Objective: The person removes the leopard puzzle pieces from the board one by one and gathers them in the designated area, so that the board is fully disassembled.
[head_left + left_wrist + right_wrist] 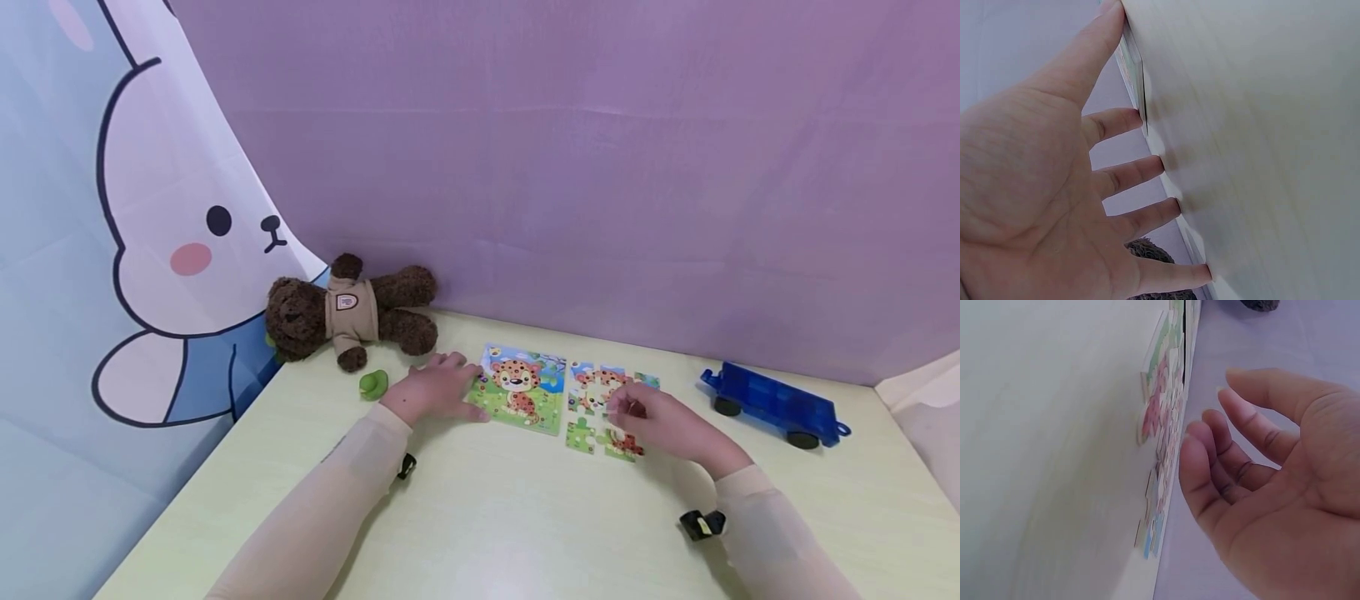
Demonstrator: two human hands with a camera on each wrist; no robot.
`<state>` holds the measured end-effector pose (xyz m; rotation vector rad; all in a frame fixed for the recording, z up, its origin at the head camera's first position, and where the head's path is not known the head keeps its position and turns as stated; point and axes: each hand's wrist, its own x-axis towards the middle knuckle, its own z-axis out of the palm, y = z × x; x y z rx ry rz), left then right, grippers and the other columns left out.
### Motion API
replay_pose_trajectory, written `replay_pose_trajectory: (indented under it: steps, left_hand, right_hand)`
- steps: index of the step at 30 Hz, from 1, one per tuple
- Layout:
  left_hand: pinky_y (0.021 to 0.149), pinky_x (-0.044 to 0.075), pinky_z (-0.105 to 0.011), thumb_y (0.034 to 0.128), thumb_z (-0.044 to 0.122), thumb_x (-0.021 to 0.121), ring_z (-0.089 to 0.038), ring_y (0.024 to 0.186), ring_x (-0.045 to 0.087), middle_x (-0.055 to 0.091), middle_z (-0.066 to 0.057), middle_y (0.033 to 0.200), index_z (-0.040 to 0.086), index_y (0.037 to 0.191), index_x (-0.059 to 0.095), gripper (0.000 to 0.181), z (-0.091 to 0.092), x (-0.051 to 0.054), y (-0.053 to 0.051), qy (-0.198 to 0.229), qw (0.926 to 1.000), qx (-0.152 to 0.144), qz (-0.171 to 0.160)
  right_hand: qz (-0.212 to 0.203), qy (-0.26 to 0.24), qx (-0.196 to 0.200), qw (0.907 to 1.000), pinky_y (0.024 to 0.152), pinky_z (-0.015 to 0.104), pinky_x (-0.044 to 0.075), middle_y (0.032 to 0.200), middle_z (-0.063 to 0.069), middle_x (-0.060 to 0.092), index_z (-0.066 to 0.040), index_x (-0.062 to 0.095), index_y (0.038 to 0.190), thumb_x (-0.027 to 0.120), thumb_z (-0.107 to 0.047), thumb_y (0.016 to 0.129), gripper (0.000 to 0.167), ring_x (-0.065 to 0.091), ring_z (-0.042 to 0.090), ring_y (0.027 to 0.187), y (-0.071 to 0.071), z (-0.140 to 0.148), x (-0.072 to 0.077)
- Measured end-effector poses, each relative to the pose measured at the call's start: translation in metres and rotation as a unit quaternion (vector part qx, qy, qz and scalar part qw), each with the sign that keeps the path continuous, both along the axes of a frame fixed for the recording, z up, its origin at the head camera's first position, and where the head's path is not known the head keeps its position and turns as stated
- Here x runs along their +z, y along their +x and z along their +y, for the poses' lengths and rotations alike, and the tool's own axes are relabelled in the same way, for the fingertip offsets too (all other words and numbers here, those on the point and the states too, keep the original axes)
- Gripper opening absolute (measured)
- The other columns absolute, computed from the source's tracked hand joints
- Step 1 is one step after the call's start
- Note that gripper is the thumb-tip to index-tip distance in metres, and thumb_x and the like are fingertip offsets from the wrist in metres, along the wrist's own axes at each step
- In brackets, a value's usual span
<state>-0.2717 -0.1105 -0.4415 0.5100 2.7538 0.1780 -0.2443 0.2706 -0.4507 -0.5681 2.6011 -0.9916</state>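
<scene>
A leopard puzzle board (517, 388) lies flat on the table. My left hand (438, 390) is at its left edge, fingers spread. In the left wrist view the thumb and index fingertip touch the board's edge (1135, 78), and the other fingertips rest on the tabletop. Loose jigsaw pieces (581, 437) lie grouped just right of the board, with gaps between some. Above their right side hovers my right hand (660, 419), hiding some pieces. In the right wrist view its fingers are loosely bent, with nothing between thumb and index, apart from the pieces (1159, 403).
A brown teddy bear (352, 312) lies on its back at the far left. A small green toy (372, 385) sits beside my left wrist. To the right stands a blue toy wagon (776, 404). A purple cloth (562, 167) hangs behind the table (525, 525).
</scene>
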Motion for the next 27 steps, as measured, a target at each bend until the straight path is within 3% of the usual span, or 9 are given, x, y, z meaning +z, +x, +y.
replay_pose_trajectory:
  steps: [11, 19, 27]
  left_hand:
    - [0.119, 0.026, -0.086, 0.0928, 0.072, 0.068, -0.053, 0.161, 0.024, 0.026, -0.014, 0.177, 0.025, 0.169, 0.033, 0.096, 0.002, 0.001, -0.001, 0.001, 1.0000, 0.000, -0.004]
    - [0.119, 0.027, -0.086, 0.0923, 0.073, 0.067, -0.053, 0.161, 0.025, 0.026, -0.014, 0.177, 0.026, 0.169, 0.033, 0.096, 0.001, -0.001, -0.002, -0.004, 1.0000, 0.000, -0.002]
    - [0.119, 0.026, -0.086, 0.0918, 0.073, 0.068, -0.053, 0.161, 0.025, 0.027, -0.014, 0.177, 0.026, 0.169, 0.033, 0.097, 0.000, -0.001, -0.002, 0.001, 1.0000, 0.001, -0.005]
  right_hand:
    - [-0.009, -0.026, 0.007, 0.9996, 0.068, 0.028, 0.053, 0.104, 0.008, 0.063, -0.007, 0.062, 0.123, 0.065, -0.023, 0.107, 0.023, 0.057, 0.020, 0.084, -0.008, -0.011, 0.002]
    - [-0.027, -0.041, 0.004, 0.9988, 0.078, 0.028, 0.056, 0.108, 0.008, 0.067, -0.005, 0.063, 0.130, 0.079, -0.025, 0.098, 0.041, 0.061, 0.023, 0.097, -0.018, -0.026, 0.002]
    - [-0.038, -0.040, 0.006, 0.9984, 0.096, 0.038, 0.060, 0.129, 0.012, 0.068, -0.005, 0.055, 0.150, 0.083, -0.032, 0.095, 0.067, 0.066, 0.021, 0.110, -0.024, -0.045, 0.001]
